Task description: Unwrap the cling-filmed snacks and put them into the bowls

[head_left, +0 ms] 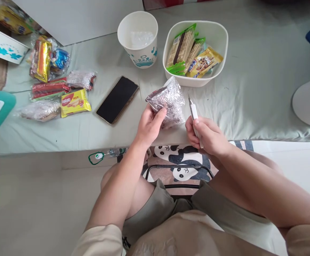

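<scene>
The left hand (151, 124) is pinching a crinkled, clear-plastic-wrapped packet with dark red contents (170, 103) between thumb and fingers, at the near edge of a pale grey-green cloth (253, 89). The right hand (205, 133) is closing its fingers around a slim white-handled tool with a narrow pointed tip (194, 112), apparently a cutter; the tip is pointing away from the body, apart from the packet. Beyond, a white rounded plastic tub (201, 82) is holding green-ended and yellow snack packs. Leftward, a white paper cup with teal print (144, 58) is containing clear film, and a black phone (117, 99) is lying flat. The person is seemingly readying the wrapping for cutting; the next move is probably calling for a steady pinch, tip clear of the left thumb.
</scene>
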Tool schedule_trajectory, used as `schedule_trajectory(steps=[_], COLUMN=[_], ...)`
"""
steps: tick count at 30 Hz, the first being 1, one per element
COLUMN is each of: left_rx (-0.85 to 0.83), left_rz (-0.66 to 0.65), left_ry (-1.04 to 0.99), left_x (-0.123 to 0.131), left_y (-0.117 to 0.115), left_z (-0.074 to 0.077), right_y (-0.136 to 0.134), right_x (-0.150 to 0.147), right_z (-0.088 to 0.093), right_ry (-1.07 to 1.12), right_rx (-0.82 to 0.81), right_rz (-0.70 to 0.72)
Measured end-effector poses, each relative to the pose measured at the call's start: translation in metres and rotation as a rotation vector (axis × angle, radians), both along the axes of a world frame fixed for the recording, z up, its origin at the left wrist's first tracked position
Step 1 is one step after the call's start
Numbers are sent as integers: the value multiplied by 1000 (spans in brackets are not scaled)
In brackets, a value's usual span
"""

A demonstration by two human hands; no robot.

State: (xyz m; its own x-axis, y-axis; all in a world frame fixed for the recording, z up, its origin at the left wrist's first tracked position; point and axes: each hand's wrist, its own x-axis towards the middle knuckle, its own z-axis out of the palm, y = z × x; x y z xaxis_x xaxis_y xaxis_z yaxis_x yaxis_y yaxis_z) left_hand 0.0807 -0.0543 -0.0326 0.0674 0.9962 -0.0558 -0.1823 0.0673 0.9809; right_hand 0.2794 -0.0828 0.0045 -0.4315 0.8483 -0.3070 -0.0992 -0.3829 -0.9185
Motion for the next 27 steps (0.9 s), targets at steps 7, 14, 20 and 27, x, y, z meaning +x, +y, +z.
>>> schedule_trajectory(steps=[7, 14, 20, 27], left_rx=[117, 177, 157, 1], left_rz=[-43, 78, 237, 374], left_ry=[98, 65, -34, -159], left_x=[3, 5, -3, -20], left_y=[-3, -1, -1, 3], left_z=[8, 4, 21, 46], right_y=[-2, 0, -2, -6], right_x=[-11, -10, -8, -3], right_z=[0, 5, 10, 15], right_ry=[48, -69, -237, -464], right_rx=[-25, -70, -5, 109], right_rz=[36, 72, 145, 220])
